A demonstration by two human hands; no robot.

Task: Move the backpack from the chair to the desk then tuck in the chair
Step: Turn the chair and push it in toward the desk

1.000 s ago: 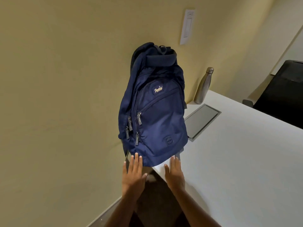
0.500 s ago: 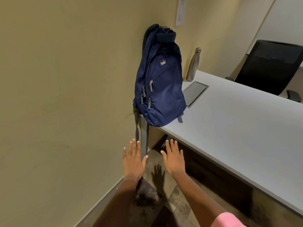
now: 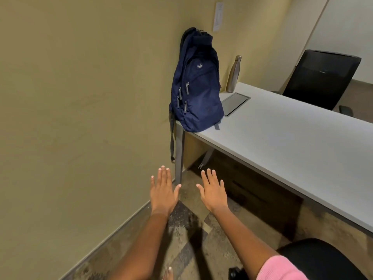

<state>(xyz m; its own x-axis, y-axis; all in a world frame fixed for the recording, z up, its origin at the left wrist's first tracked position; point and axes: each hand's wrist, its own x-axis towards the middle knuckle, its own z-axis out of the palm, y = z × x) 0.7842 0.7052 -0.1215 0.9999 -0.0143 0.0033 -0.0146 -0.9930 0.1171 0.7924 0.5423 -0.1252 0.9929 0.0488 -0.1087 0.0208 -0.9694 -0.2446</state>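
Note:
A navy blue backpack (image 3: pixel 198 85) stands upright on the left end of the white desk (image 3: pixel 292 142), leaning against the beige wall, with a strap hanging down past the desk's edge. My left hand (image 3: pixel 163 190) and my right hand (image 3: pixel 214 190) are held out flat, fingers spread, palms down, well below and in front of the backpack, touching nothing. The black seat of a chair (image 3: pixel 321 257) shows at the bottom right, close to me and out from under the desk.
A metal water bottle (image 3: pixel 233 74) stands by the wall behind the backpack, next to a grey cover plate (image 3: pixel 235 107) set in the desktop. A second black chair (image 3: pixel 321 77) sits on the desk's far side. The grey desk leg (image 3: pixel 179 156) is just beyond my left hand.
My view and both hands have pulled back and down from the backpack, which stays upright on the desk. The near chair's seat has come into view at bottom right.

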